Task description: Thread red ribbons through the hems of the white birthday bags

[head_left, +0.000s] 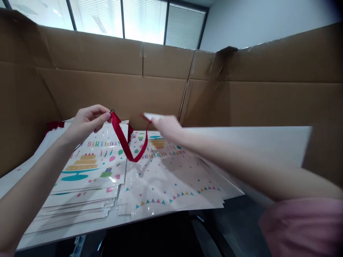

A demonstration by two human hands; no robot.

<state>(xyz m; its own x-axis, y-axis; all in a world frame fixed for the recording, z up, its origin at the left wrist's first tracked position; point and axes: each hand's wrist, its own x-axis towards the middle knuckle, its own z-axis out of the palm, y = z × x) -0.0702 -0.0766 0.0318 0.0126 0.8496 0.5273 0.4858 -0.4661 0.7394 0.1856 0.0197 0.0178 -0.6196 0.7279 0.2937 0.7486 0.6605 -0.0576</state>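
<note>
My left hand [92, 119] pinches one end of a red ribbon [125, 148] between thumb and fingers, with a small dark loop at the fingertips. The ribbon droops in a V towards my right hand [168, 126], which is blurred and closed at the corner of a flat white gift bag [281, 142]. That bag shows a plain side and stretches to the right behind my forearm. Below my left hand lies a stack of birthday gift bags [80, 175] with a cake print. Another pile of printed bags [171, 185] lies beneath the ribbon, its lettering upside down.
Tall cardboard walls [107, 85] surround the white table [66, 230] at the back and both sides. Red ribbon handles [55, 125] stick out at the far end of the left stack. A dark chair [150, 235] stands below the front edge.
</note>
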